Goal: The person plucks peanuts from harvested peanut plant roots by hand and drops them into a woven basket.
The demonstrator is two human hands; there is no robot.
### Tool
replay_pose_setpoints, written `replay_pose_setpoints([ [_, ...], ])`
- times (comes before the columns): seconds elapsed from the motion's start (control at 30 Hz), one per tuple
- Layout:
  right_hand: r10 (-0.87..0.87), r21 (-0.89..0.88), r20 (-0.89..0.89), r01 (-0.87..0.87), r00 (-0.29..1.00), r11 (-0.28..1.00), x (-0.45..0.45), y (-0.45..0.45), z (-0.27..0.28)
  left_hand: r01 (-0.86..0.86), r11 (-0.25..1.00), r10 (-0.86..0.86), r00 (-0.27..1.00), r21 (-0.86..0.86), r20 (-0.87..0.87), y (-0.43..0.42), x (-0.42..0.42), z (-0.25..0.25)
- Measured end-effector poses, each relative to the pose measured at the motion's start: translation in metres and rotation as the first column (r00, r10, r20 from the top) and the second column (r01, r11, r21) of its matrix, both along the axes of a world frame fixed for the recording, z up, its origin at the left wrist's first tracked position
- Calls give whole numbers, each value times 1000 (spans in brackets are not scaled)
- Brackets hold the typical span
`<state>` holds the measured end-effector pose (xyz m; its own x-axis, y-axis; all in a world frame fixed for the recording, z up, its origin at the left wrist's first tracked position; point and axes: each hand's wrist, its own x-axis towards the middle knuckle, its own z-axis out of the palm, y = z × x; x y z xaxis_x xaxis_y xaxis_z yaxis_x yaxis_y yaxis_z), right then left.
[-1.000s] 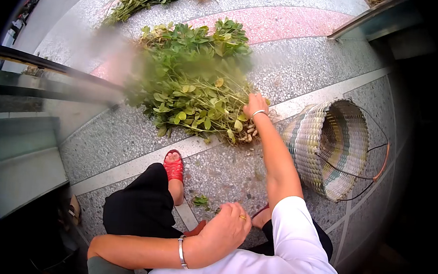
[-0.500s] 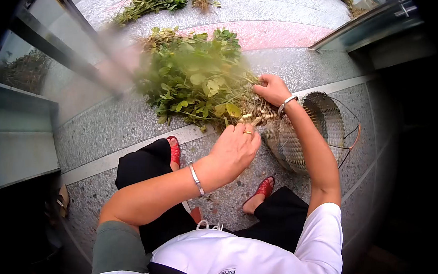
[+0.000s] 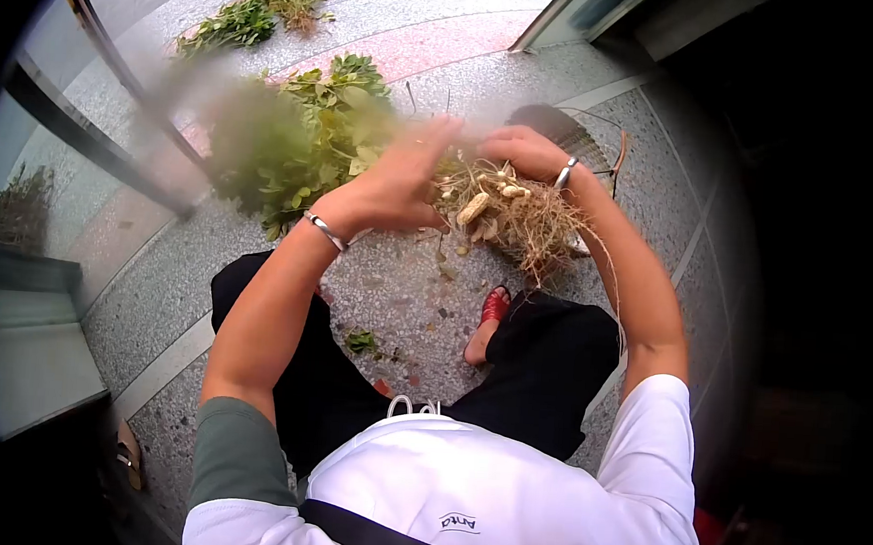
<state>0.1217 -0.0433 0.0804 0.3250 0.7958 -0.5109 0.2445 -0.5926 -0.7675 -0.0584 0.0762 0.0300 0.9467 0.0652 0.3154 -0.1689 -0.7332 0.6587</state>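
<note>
A bunch of peanut plants is lifted in front of me, its brown roots [image 3: 544, 229] and pale peanut pods [image 3: 473, 209] facing me. My right hand [image 3: 526, 153] is closed round the stems just above the roots. At the left of the pods is my left hand [image 3: 397, 182], its fingers spread and thumb apart, with nothing seen gripped in it. Green leaves [image 3: 315, 140] of peanut plants lie beyond and left of my left hand, partly blurred.
Behind my right forearm stands a woven basket [image 3: 603, 161] with a wire handle. More plants [image 3: 237, 23] lie on the floor at the far left. Glass door panels flank the doorway. A sandal [image 3: 130, 454] lies at the lower left, and leaf scraps [image 3: 360, 342] between my feet.
My right hand has raised a bunch off the pile, roots turned towards me. My left hand has moved up and left and opened beside the pods. The view has shifted right.
</note>
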Motion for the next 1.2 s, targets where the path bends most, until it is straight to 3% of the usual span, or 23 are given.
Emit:
replay_pose_setpoints([
  [0.03, -27, 4, -25, 27, 999, 1000, 1, -9, 0, 94, 971, -112, 991, -221, -72, 0, -7, 15],
  [0.07, -55, -1, -24, 55, 998, 999, 1, -18, 4, 156, 933, -196, 976, -325, -96, 7, -9, 14],
  [0.13, -97, -14, -30, 97, 995, 995, -4, -32, 13, 202, 623, -307, 952, -756, 2, 13, -12, 25],
  [0.17, -66, 38, -31, 67, 997, 997, 1, -38, 7, 148, 571, -229, 973, -807, 16, 13, -10, 30],
  [0.2, -69, 66, -45, 72, 997, 995, 1, -42, 4, 144, 617, -168, 985, -774, 50, 14, -7, 30],
  [0.27, -61, 87, -100, 70, 993, 994, 2, -46, 1, 163, 830, -176, 984, -533, 25, 12, -7, 30],
  [0.33, -33, 73, -120, 42, 992, 996, -2, -43, 7, 194, 892, -265, 956, -409, -126, 0, -5, 22],
  [0.37, -18, 66, -132, 27, 991, 997, -3, -41, 8, 225, 944, -254, 963, -240, -94, -6, -1, 17],
  [0.47, 46, 52, -156, -39, 987, 998, 3, -34, -9, 112, 987, -98, 988, 118, -117, -18, -1, 10],
  [0.57, 65, 4, -87, -65, 994, 998, -4, -22, -6, 102, 989, -110, 990, 104, 83, -20, 9, -13],
  [0.6, 68, -28, -71, -70, 995, 997, -5, -20, -6, 106, 994, -106, 994, -15, 6, -18, 11, -9],
  [0.63, 96, 110, -138, -81, 986, 991, 4, -19, -19, 98, 986, -108, 992, -132, -71, -16, 12, -2],
  [0.67, 23, 19, -138, -20, 990, 1000, 10, -17, -19, 79, 966, -116, 983, -244, -141, -14, 14, 3],
  [0.7, -12, 141, -124, 30, 992, 990, 11, -19, -9, 30, 912, -75, 993, -409, -93, -14, 12, 4],
  [0.73, -48, 261, -115, 77, 992, 962, 13, -23, 1, -30, 929, -7, 995, -369, -99, -10, 16, 0],
  [0.8, -349, 589, -40, 304, 936, 749, 33, -30, 6, -154, 946, 129, 986, -287, -103, -2, 26, -16],
  [0.83, -502, 713, -25, 367, 864, 597, 31, -29, 16, -151, 793, 117, 988, -590, -96, -1, 27, -19],
  [0.87, -656, 795, -43, 423, 754, 435, 27, -33, 30, -173, 801, 133, 985, -574, -111, 3, 29, -20],
  [0.97, -688, 953, 176, 54, 704, 299, -30, -40, 45, -198, 810, 179, 980, -551, -90, 7, 34, -12],
  [1.03, -657, 889, 418, -134, 628, 437, -66, -36, 37, -219, 783, 221, 973, -582, -69, 4, 42, -27],
  [1.07, -593, 796, 562, -183, 577, 577, -77, -33, 35, -228, 771, 239, 969, -595, -61, 3, 45, -32],
  [1.13, -516, 658, 720, -219, 464, 721, -77, -21, 7, -240, 746, 232, 968, -622, -95, -2, 48, -33],
  [1.2, -469, 570, 795, -211, 384, 794, -74, -18, -8, -336, 818, 300, 942, -466, -153, -5, 48, -41],
])
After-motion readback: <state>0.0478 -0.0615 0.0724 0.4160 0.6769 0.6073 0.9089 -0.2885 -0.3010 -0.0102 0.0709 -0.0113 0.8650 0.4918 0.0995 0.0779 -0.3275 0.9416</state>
